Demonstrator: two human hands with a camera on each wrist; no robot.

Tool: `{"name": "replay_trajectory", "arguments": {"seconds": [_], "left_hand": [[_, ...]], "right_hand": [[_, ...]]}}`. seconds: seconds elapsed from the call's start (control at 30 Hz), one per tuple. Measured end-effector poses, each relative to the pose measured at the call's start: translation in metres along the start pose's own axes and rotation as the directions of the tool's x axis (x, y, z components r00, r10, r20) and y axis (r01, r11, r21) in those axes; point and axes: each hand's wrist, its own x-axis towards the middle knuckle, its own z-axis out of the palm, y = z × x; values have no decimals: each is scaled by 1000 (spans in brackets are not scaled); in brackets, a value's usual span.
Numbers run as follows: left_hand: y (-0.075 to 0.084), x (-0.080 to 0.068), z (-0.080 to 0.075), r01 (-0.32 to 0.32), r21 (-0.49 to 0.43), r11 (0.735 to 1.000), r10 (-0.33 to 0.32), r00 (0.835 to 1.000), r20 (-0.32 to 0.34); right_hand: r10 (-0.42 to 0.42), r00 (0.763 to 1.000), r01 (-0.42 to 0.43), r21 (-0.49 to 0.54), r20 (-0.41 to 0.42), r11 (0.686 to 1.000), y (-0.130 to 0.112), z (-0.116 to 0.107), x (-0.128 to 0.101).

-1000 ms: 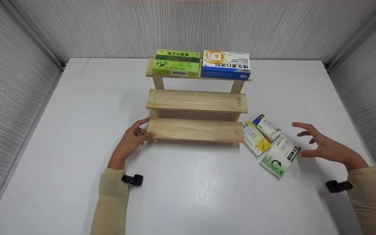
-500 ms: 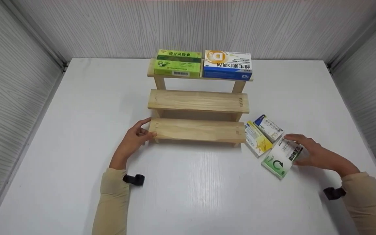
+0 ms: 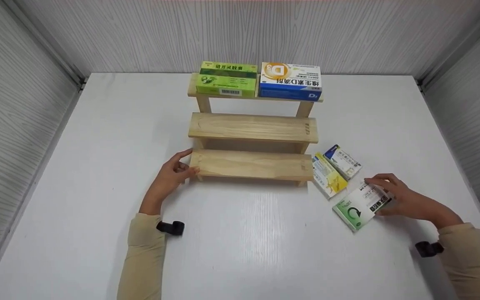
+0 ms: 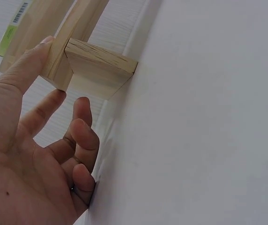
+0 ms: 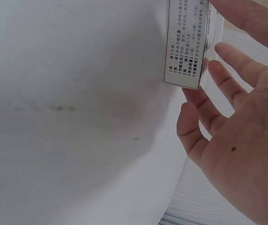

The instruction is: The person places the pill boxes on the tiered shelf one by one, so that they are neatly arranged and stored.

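Pale wood forms a three-step rack (image 3: 253,127) standing on the white table (image 3: 248,241); the left hand (image 3: 168,179) pinches the left end of its lowest step (image 3: 251,163) between thumb and index finger. To the right of the rack, the right hand (image 3: 406,202) grasps a green-and-white box (image 3: 351,206) by its edges — whether fully off the table, the views cannot tell. Near it, a yellow-and-white box (image 3: 329,178) and a small blue-and-white box (image 3: 344,161) lie side by side. Atop the highest step (image 3: 192,88) sit a bright green box (image 3: 226,81) and a D3 box (image 3: 290,77) — narrowly apart.
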Motion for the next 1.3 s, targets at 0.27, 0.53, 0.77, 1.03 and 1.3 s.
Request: {"name": "replay_trajectory", "arguments": {"seconds": [0.27, 0.53, 0.77, 1.03, 1.3], "left_hand": [[2, -2, 0, -22, -6, 1000, 22, 1000, -6], [2, -1, -1, -16, -10, 1000, 16, 1000, -6], [2, -1, -1, -11, -9, 1000, 11, 1000, -7], [0, -1, 0, -17, -24, 1000, 17, 1000, -9], [1, -2, -1, -29, -40, 999, 29, 1000, -2]], "right_hand": [[-163, 983, 147, -168, -81, 975, 0, 5, 1], [-74, 997, 75, 56, -28, 996, 1, 6, 1], [-41, 999, 40, -36, -15, 999, -6, 6, 1], [1, 1000, -1, -51, 0, 999, -16, -7, -8], [-100, 987, 107, 43, -126, 993, -34, -29, -22]]}}
